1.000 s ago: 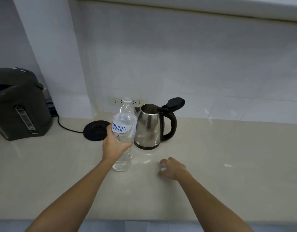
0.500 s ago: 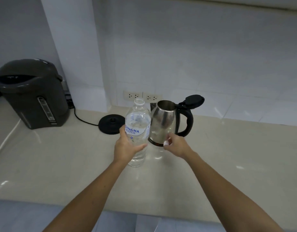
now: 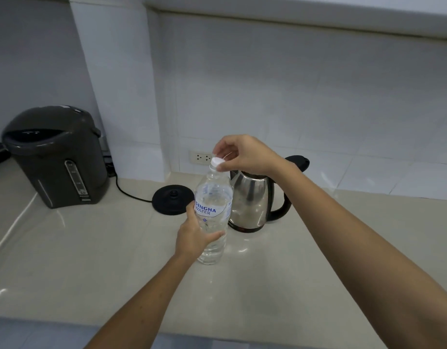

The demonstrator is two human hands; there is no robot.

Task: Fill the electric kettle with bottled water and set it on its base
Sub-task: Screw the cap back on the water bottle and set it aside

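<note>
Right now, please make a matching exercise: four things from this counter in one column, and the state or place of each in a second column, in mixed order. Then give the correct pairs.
Things:
1. water bottle
2. kettle
3. kettle base
4. white cap

States or places:
A. bare, cable attached, nothing on it
B. pinched by the right hand, at the bottle's mouth
C. lid open, standing on the counter
D. upright, gripped by the left hand

Pairs: 1-D, 2-C, 3-A, 4-B

Clear plastic water bottle (image 3: 214, 212), centre: white label, blue print "SINGHA WATER". Dark grey electric water dispenser (image 3: 55, 157), far left: gauge numerals unreadable.
</note>
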